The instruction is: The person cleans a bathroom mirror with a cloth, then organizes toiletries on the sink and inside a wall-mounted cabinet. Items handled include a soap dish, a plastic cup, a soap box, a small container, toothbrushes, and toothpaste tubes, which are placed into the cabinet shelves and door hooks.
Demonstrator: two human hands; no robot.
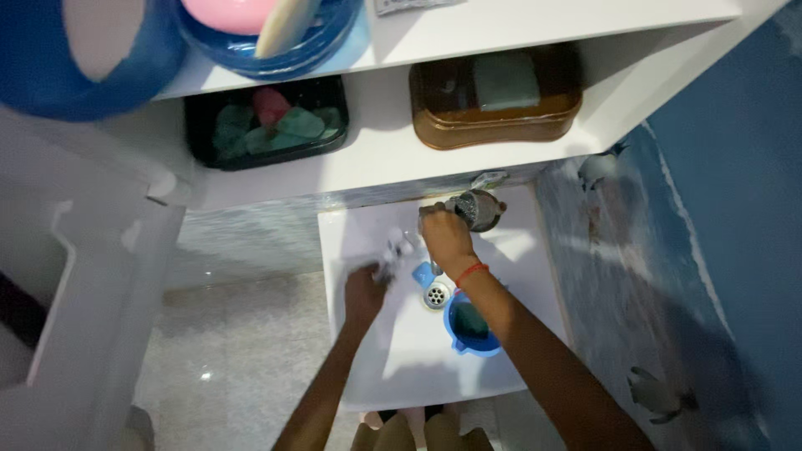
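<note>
Washing at the white sink (368, 225), the right hand (445, 236) grips the far tap (478, 209); the left hand (365, 292) pinches something small and blurry, rinsing likely next.

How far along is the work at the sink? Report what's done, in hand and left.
Done: nothing looks clearly finished. In hand: the right hand is at the tap, and the left hand is at a blurred pale item over the white sink; neither grip is clear. Left: the blue cup and a small blue piece lie by the drain, untouched.
</note>
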